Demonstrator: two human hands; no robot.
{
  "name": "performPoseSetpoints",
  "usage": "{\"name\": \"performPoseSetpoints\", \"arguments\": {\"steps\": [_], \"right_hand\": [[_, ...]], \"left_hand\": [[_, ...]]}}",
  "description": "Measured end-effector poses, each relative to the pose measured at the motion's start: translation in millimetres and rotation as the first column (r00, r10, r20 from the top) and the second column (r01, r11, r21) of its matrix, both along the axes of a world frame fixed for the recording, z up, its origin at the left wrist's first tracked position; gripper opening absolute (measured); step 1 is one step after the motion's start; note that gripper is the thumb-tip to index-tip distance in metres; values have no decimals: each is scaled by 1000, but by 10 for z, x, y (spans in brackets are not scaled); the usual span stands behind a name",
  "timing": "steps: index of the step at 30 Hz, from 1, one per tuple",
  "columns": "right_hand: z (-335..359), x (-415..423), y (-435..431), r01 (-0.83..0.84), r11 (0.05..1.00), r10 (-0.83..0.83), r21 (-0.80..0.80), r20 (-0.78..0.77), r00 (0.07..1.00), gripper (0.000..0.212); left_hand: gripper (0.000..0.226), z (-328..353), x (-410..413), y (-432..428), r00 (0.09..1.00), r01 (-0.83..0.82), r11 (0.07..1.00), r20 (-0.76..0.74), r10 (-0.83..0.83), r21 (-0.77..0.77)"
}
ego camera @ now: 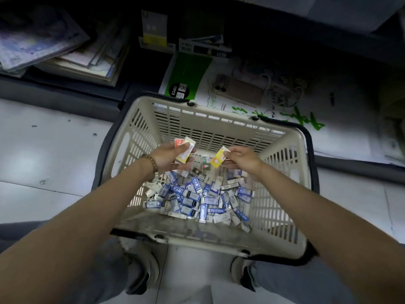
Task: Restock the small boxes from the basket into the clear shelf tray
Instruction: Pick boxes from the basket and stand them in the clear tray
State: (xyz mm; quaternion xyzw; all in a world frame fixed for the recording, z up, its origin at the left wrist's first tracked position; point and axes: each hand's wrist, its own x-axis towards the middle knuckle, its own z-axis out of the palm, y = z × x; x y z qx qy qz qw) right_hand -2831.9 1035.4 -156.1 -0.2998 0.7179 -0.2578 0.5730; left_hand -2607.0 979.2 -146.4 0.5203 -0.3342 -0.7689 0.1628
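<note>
On my feed the basket is sitting on the floor just past the shoes, a heap of small boxes lying in its bottom. Above them the left hand is gripping a few orange-and-white boxes while the right hand is pinching a yellow box; paper packs are lying beyond.

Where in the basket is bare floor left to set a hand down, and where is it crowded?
Bare: the basket floor strip between the blue-and-white box pile and the near wall, plus a patch by the left wall. Crowded: the middle through to the right wall.
</note>
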Motion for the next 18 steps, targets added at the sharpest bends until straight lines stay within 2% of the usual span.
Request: {"name": "performPoseSetpoints", "arguments": {"steps": [4,6,9,13,16,18], "right_hand": [[1033,-107,-184,-98,985,94,-142,-33,995,18],[1578,-114,-189,-114,967,117,-227,1,993,18],[2217,-51,-99,-5,926,68,-377,154,986,12],[2562,68,84,112,851,-3,-514,208,978,12],[2608,121,141,191,822,-44,-537,273,961,15],[2631,135,129,205,808,-68,-553,258,964,16]], "left_hand": [[19,697,-96,-148,978,205,967,52,-200,-152],[22,1111,-139,-186,977,211,964,-2,-214,-162],[26,1722,-208,-162,965,192,962,-142,-222,-196],[28,2234,-299,-1,913,115,962,-355,-200,-246],[25,2339,-400,74,918,70,947,-351,-184,-312],[22,2366,-476,77,931,53,931,-318,-176,-360]]}}
